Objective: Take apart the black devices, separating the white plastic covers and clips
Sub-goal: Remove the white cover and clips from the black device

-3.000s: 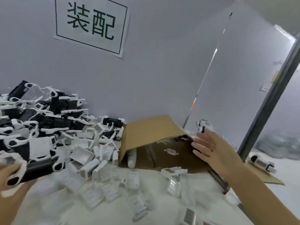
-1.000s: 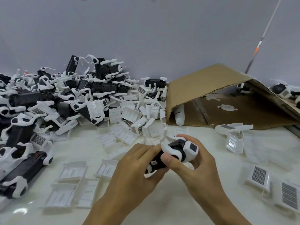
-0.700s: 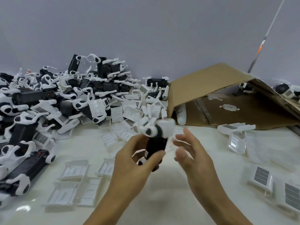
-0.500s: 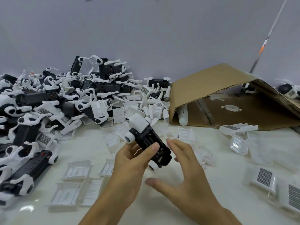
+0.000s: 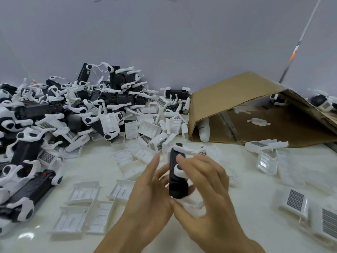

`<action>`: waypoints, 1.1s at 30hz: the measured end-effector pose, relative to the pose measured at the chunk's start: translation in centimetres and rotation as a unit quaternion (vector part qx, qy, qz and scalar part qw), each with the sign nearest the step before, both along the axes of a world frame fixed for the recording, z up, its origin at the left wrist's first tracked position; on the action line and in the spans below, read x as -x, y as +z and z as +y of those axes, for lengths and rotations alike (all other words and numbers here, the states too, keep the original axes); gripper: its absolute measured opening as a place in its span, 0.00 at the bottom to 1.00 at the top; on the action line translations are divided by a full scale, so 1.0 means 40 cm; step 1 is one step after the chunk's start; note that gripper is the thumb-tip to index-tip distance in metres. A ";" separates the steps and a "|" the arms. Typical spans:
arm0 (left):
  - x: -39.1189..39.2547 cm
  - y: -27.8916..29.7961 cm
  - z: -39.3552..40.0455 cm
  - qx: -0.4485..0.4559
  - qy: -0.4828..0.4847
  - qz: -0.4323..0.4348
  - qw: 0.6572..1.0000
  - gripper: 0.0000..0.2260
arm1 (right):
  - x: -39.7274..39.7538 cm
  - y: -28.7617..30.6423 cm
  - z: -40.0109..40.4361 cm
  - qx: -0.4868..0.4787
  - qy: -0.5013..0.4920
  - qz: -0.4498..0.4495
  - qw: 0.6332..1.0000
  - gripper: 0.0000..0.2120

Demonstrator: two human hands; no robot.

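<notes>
Two hands hold one black device point(image 5: 176, 177) up over the white table point(image 5: 246, 201), near the middle. The device stands almost straight up. It has white clips point(image 5: 182, 149) at its top and a white round part on its side.

The left hand point(image 5: 151, 190) is behind and to the left of the device. Its fingers point up and look mostly straight, and the palm side touches the device. The picture is blurry there, so I cannot tell if its thumb wraps around.

The right hand point(image 5: 206, 190) is on the right side. Its fingers curl around the device, and one fingertip point(image 5: 179, 158) presses on the white part.

On the far left is a big pile of black devices point(image 5: 73, 110) with white clips sticking out all over. Beside the pile, nearer the middle, lie many loose white covers point(image 5: 151, 128). More flat white covers point(image 5: 83, 192) lie near, on the left of the hands.

On the far right is a brown cardboard box point(image 5: 228, 95) lying on its side, open toward us. A few small white pieces lie inside it. Some white covers with dark grids point(image 5: 295, 199) sit on the near right. A grey wall point(image 5: 164, 33) stands behind everything.
</notes>
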State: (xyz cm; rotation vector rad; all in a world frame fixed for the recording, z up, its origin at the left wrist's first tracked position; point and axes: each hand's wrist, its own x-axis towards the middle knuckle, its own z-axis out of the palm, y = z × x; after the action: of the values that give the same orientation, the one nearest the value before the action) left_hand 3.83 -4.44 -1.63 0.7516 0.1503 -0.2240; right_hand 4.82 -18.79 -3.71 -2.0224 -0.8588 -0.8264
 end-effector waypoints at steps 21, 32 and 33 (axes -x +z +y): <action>0.008 0.005 0.001 -0.006 -0.014 -0.057 0.998 0.26 | -0.003 -0.002 -0.004 -0.060 0.046 0.052 0.996 0.17; 0.009 0.002 -0.011 -0.050 0.001 -0.078 0.996 0.25 | 0.005 -0.005 0.002 -0.091 0.053 0.091 0.990 0.18; 0.009 0.002 -0.011 -0.055 0.009 -0.081 0.995 0.25 | 0.006 -0.004 0.002 -0.097 0.053 0.093 0.990 0.17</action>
State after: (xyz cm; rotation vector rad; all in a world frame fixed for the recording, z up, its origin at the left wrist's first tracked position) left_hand 3.46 -4.86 -1.56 0.8739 0.0146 -0.1373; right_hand 4.59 -18.73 -3.87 -1.8339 -0.7449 -0.6259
